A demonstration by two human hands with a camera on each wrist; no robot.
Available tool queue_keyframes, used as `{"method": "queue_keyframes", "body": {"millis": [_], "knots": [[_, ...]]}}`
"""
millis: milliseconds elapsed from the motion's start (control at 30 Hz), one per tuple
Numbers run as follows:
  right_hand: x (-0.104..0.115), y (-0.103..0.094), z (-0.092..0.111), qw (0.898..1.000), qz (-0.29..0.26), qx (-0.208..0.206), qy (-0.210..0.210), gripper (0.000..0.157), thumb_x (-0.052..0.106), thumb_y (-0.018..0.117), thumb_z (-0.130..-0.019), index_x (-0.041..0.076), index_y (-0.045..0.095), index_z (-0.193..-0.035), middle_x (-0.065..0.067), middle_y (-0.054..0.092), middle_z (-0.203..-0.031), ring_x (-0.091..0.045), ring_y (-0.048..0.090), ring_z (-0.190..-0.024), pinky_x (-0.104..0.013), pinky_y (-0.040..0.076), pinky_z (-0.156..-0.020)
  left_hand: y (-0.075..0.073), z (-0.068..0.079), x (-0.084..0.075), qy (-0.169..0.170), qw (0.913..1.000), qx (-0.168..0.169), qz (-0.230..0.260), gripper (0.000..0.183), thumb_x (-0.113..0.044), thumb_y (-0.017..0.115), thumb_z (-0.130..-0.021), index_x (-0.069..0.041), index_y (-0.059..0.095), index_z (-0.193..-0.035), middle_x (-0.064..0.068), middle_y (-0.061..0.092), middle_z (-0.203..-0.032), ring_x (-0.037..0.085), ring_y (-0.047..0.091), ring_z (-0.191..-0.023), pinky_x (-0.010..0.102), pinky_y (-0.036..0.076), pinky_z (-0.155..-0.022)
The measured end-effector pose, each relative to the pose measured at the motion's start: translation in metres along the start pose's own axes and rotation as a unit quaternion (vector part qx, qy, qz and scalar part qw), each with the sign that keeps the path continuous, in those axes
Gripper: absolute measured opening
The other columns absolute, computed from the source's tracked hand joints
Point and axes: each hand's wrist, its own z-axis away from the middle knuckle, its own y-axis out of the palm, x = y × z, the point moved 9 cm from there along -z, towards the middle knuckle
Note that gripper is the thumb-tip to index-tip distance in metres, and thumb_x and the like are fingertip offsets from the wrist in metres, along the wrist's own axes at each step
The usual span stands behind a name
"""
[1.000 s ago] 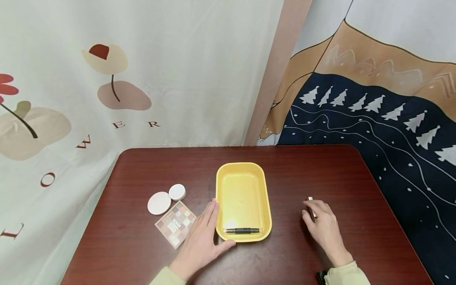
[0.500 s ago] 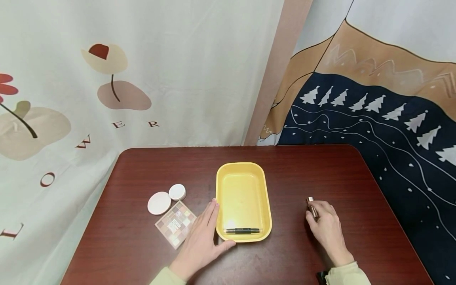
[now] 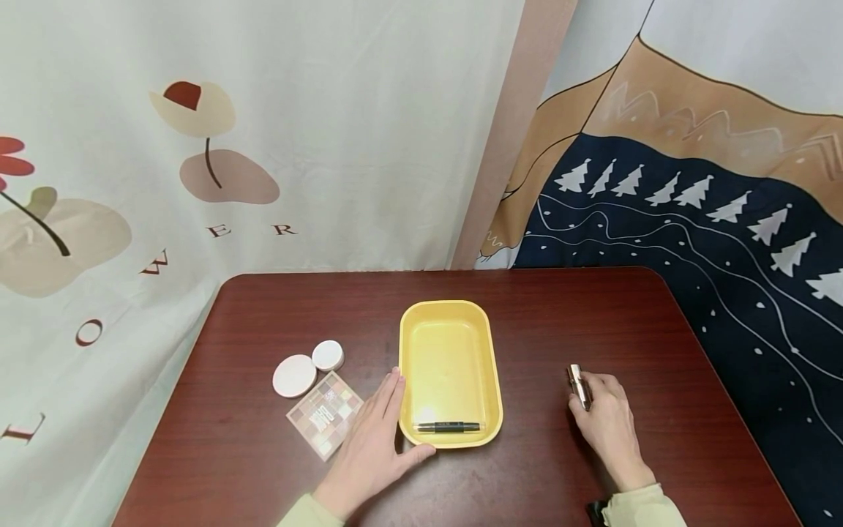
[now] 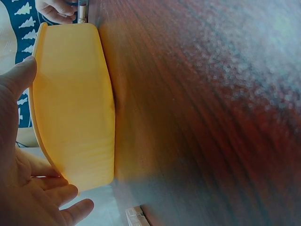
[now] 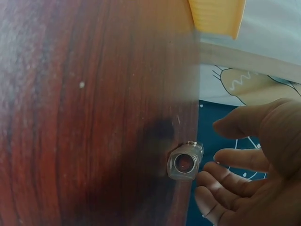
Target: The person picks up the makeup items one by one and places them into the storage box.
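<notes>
My left hand [image 3: 375, 439] rests at the near left corner of a yellow tray [image 3: 451, 366], its straight fingers along the left rim and its thumb at the near edge. A dark double-ended pen [image 3: 449, 427] lies across the tray's near end. To the right, a small shiny lipstick-like tube [image 3: 579, 386] lies on the table. Beside it is my right hand [image 3: 609, 424]. The right wrist view shows the tube's round end in a clear squarish casing [image 5: 175, 173], with the thumb and fingers spread loosely apart from it.
Left of the tray lie a makeup palette [image 3: 326, 415], a white round compact [image 3: 294, 376] and a smaller white jar [image 3: 328, 356], close together. All stand on a dark reddish wooden table [image 3: 540, 315]. Printed curtains hang behind its far edge.
My right hand has drawn slightly back to the right from the tube, so more of the tube shows. The left hand and the tray have stayed put.
</notes>
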Motion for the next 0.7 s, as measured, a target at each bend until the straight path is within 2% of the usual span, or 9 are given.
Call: {"method": "queue_keyframes", "body": {"millis": [333, 600, 700], "knots": [[-0.007, 0.008, 0.002, 0.998, 0.016, 0.048, 0.036, 0.038, 0.000, 0.076, -0.077, -0.010, 0.068, -0.113, -0.029, 0.062, -0.104, -0.048, 0.063, -0.091, -0.062, 0.052, -0.072, -0.003, 0.002, -0.002, 0.018, 0.9994, -0.027, -0.013, 0.111, -0.077, 0.065, -0.083, -0.001, 0.036, -0.159, 0.014, 0.033, -0.166, 0.032, 0.040, -0.149, 0.055, 0.042, -0.112], [-0.015, 0.016, 0.003, 0.988, 0.028, 0.125, 0.083, 0.042, 0.003, 0.072, -0.086, -0.013, 0.061, -0.124, -0.034, 0.057, -0.115, -0.049, 0.064, -0.093, -0.062, 0.053, -0.076, -0.004, 0.001, -0.003, 0.017, 0.9997, -0.018, -0.003, 0.112, -0.077, 0.065, -0.084, -0.001, 0.033, -0.160, 0.015, 0.031, -0.167, 0.031, 0.037, -0.150, 0.056, 0.041, -0.113], [-0.018, 0.016, 0.004, 0.986, 0.032, 0.137, 0.094, 0.043, 0.004, 0.070, -0.087, -0.013, 0.060, -0.126, -0.034, 0.057, -0.116, -0.050, 0.064, -0.093, -0.062, 0.053, -0.077, -0.004, 0.000, -0.003, 0.016, 0.9997, -0.015, -0.003, 0.112, -0.078, 0.064, -0.084, -0.001, 0.033, -0.160, 0.014, 0.031, -0.167, 0.031, 0.038, -0.150, 0.055, 0.041, -0.113]]}}
